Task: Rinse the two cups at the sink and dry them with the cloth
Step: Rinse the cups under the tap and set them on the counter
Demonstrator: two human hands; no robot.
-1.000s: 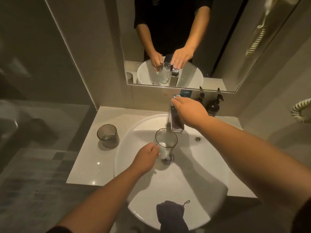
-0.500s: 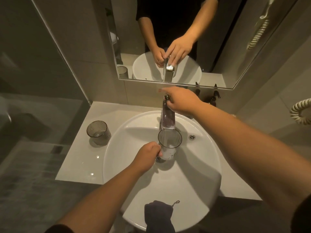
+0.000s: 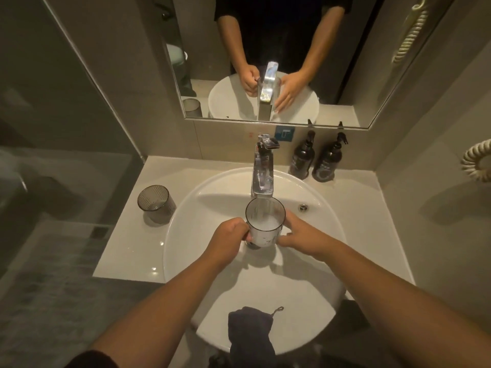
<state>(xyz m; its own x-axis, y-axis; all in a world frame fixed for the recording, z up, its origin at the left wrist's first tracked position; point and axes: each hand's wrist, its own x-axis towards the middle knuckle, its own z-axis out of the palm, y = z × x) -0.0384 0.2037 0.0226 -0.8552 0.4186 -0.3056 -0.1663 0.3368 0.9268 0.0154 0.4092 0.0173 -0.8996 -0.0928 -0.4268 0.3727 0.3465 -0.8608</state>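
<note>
A clear glass cup [image 3: 265, 226] with foamy water in it stands upright under the chrome tap [image 3: 262, 174], over the white sink [image 3: 202, 229]. My left hand [image 3: 229, 238] grips its left side. My right hand [image 3: 297, 234] rests against its right side, fingers spread around the cup. A second, ribbed grey cup [image 3: 155, 203] stands on the counter left of the basin, apart from both hands. A dark blue cloth [image 3: 249, 330] hangs over the sink's near rim.
Two dark pump bottles [image 3: 301, 158] [image 3: 327, 160] stand at the back right of the counter [image 3: 125, 251]. The mirror [image 3: 265, 57] above reflects the hands and tap. A coiled cord [image 3: 477, 164] hangs at the right wall. A glass panel borders the left.
My right hand left the tap lever and came down to the cup's right side. Water has risen in the cup. My left hand kept its grip.
</note>
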